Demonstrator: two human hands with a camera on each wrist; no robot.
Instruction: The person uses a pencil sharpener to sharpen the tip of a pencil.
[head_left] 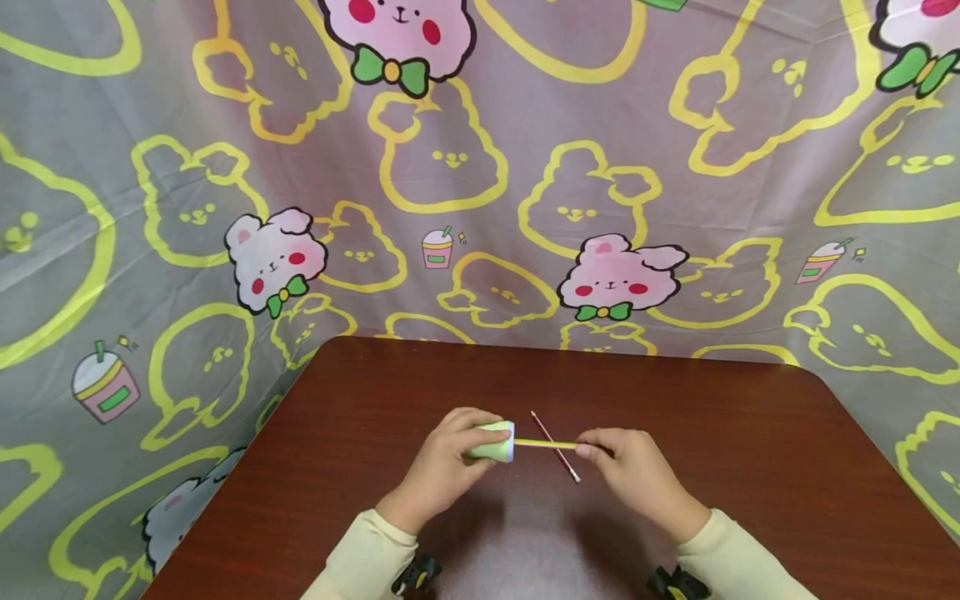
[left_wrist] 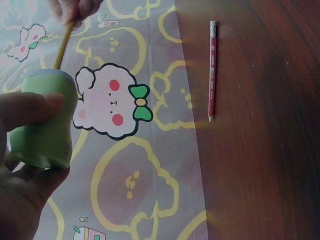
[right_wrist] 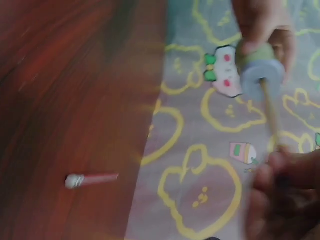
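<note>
My left hand [head_left: 442,462] grips a light green pencil sharpener [head_left: 491,450], thumb and fingers around its body. Its pale end, with a round hole, faces right in the head view. A yellow pencil [head_left: 542,444] sticks into that hole, its inserted end hidden. At the pencil's other end, my right hand [head_left: 633,467] pinches it between thumb and fingers. Both things are held above the table. In the left wrist view, the thumb lies across the green sharpener [left_wrist: 55,127]. The right wrist view is blurred, but shows the yellow pencil [right_wrist: 270,112] entering the hole.
A red pencil [head_left: 566,468] with a white eraser end lies on the dark brown table [head_left: 375,392], beyond and below the held pencil. Behind and left of the table hangs a grey curtain [head_left: 510,233] with yellow cartoon outlines.
</note>
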